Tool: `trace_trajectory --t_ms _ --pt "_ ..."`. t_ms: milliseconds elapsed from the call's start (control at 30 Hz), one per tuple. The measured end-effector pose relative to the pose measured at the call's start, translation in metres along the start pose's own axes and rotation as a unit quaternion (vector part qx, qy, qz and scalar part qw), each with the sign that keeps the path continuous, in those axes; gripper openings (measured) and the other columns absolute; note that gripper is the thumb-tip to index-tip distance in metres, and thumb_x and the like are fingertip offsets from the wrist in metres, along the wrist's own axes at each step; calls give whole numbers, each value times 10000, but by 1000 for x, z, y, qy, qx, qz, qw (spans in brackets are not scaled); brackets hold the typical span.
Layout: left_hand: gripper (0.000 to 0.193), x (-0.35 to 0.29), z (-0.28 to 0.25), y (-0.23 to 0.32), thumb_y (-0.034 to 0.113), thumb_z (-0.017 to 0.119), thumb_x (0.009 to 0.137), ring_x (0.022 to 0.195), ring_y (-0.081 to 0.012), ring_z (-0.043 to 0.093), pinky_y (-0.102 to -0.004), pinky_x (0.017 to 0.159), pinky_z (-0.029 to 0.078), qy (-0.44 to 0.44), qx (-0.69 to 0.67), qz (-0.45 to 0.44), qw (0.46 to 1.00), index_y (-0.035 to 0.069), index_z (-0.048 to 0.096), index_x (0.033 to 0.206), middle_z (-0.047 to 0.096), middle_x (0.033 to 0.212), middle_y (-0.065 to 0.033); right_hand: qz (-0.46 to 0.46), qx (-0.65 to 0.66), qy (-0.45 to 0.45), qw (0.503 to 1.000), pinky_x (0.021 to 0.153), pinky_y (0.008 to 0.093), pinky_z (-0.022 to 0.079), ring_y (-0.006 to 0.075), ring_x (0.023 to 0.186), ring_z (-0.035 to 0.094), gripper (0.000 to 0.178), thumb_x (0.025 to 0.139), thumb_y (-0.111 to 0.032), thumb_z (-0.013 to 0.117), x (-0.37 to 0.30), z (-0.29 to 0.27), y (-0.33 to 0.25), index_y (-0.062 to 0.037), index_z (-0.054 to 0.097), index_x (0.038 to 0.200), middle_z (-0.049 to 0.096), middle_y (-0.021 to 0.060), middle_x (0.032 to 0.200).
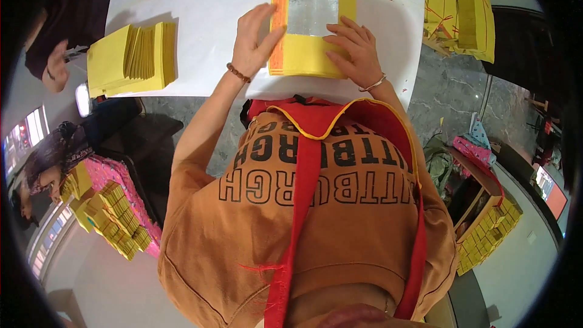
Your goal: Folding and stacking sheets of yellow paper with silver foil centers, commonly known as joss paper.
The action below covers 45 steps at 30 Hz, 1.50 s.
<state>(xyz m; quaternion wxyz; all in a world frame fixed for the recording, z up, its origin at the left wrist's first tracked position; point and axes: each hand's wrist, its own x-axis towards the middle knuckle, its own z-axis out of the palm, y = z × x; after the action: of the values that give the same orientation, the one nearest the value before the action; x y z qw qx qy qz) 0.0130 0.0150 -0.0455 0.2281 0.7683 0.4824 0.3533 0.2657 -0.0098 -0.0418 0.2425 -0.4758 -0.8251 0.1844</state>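
A stack of yellow paper sheets (pixel 316 54) lies on the white table in front of me. Its top sheet carries a silver foil square (pixel 313 9) and an orange printed strip (pixel 279 30) down the left side. At the stack's left edge is my left hand (pixel 256 37), thumb and fingers apart, the tips touching the paper beside the strip. Across the lower right part of the sheet rests my right hand (pixel 357 53). Its fingers are spread, with some tips over the foil's lower right corner. Neither hand grips anything that I can see.
A thick folded yellow paper stack (pixel 139 54) stands at the white table's (pixel 206 30) left end. Beyond its right edge are yellow bundles (pixel 473 18) tied with red string. Another person's hand (pixel 57 67) shows at far left. Crates of yellow packets (pixel 489 237) stand behind right.
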Motion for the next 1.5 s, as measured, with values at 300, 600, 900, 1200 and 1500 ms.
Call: trace_trajectory --t_ms 300,600,900,1200,1500 --pt "502 -19 -25 18 241 663 752 1150 -310 431 -389 949 384 -192 123 164 960 6 525 1173 484 1229 -156 -6 176 54 983 1024 415 288 311 1251 330 203 772 -173 644 -3 22 18 -112 646 966 522 43 1212" --pt "438 -12 -36 17 187 648 763 1096 -306 491 -367 913 436 -224 146 216 939 -16 540 1137 497 1240 -161 -10 173 55 983 1025 407 285 306 1253 324 190 774 -170 646 -4 24 19 -114 652 956 522 38 1207" --pt "420 -6 -39 16 172 649 749 1095 -294 499 -354 899 441 -243 189 263 914 -14 555 1114 508 1226 -166 -14 163 34 986 1043 407 249 301 1268 306 185 779 -139 631 -1 20 18 -102 647 959 517 44 1220" --pt "395 -13 -21 27 137 647 664 943 -237 562 -330 773 474 -165 236 281 915 1 553 1023 574 1023 -130 -17 155 44 987 1030 398 278 307 1248 323 170 789 -169 620 -2 20 18 -116 643 949 517 37 1203" --pt "231 38 -47 16 228 495 892 638 -281 592 -369 599 466 -306 -19 44 951 96 567 1068 601 736 -138 5 316 -45 948 1088 421 140 305 1337 176 443 841 -436 446 -3 9 36 -94 617 1065 426 67 1331"
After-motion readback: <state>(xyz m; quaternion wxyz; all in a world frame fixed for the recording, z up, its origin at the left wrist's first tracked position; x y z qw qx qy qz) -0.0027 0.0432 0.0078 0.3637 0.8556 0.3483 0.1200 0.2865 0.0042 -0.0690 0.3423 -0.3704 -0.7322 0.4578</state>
